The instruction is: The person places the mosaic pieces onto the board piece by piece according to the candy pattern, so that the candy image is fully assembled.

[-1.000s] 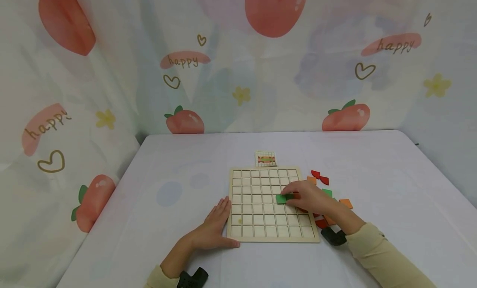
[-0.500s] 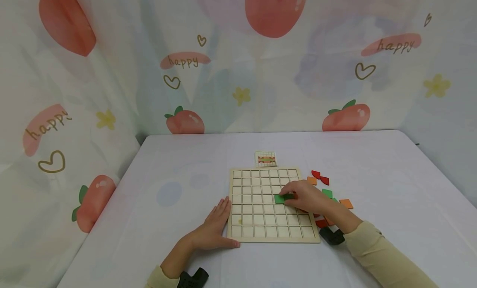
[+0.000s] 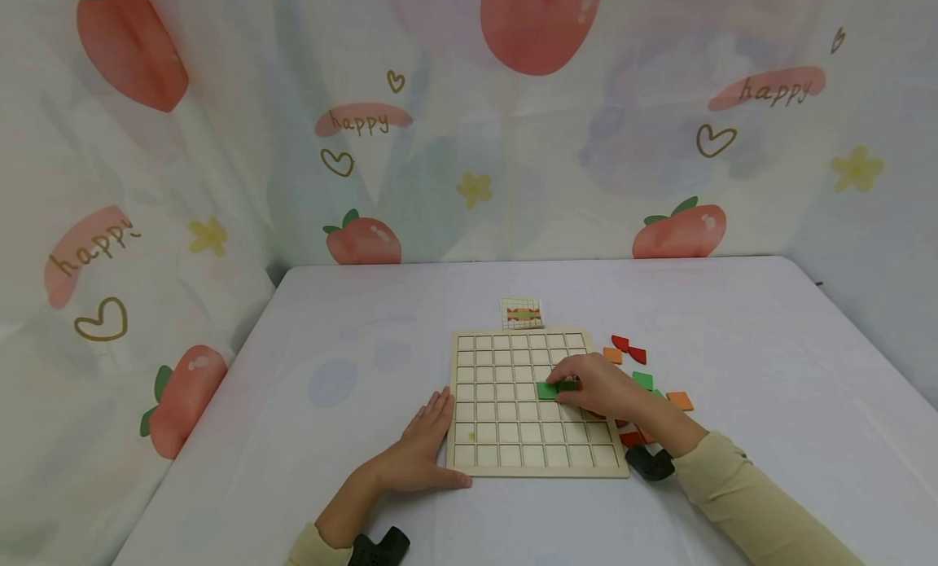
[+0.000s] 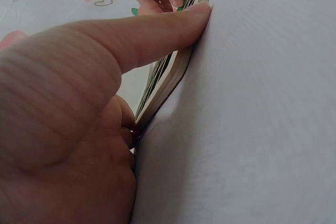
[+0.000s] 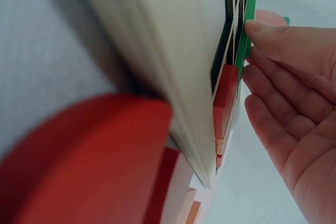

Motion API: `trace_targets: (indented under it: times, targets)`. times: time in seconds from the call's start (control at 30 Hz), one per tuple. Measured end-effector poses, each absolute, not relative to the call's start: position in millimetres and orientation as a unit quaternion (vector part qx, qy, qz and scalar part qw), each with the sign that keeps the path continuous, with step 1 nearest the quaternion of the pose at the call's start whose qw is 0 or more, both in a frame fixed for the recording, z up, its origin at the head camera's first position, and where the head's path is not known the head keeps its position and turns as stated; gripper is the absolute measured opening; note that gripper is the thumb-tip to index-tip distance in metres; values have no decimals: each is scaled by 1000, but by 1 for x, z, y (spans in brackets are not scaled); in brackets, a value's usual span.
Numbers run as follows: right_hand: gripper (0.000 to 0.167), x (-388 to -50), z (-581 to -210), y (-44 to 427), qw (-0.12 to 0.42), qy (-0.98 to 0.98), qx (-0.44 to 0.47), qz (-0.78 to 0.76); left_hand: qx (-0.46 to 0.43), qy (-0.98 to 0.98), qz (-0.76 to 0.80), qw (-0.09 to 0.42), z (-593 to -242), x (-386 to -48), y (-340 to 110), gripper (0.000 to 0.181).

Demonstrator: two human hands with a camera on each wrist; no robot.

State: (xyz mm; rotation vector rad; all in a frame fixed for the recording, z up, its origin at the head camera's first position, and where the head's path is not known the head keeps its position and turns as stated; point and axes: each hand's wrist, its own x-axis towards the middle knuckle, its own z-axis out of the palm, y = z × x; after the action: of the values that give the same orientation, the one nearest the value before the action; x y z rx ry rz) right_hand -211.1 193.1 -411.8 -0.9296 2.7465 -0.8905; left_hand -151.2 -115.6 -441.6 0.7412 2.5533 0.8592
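Shifted slightly toward the outstretched left hand (image 3: pixel 416 450), a green tile (image 3: pixel 545 391) was pinched by the right hand (image 3: pixel 597 385), grid board (image 3: pixel 509 423) laid beneath.

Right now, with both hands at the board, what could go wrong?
The right hand, holding the green piece, might nudge the red tile next to it. The right wrist camera is close to a loose red piece and could brush it. The left hand, against the board, may shift it by pushing.
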Motion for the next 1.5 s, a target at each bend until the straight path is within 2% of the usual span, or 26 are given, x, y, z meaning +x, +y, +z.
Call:
trace_targets:
  times: [0.97, 1.5]
  targets:
    - [23, -216, -415, 192, 67, 904, -264, -329, 261, 899, 306, 172, -440, -151, -116, 111]
    - [18, -214, -413, 192, 69, 901, -278, -326, 263, 897, 309, 174, -440, -151, -116, 111]
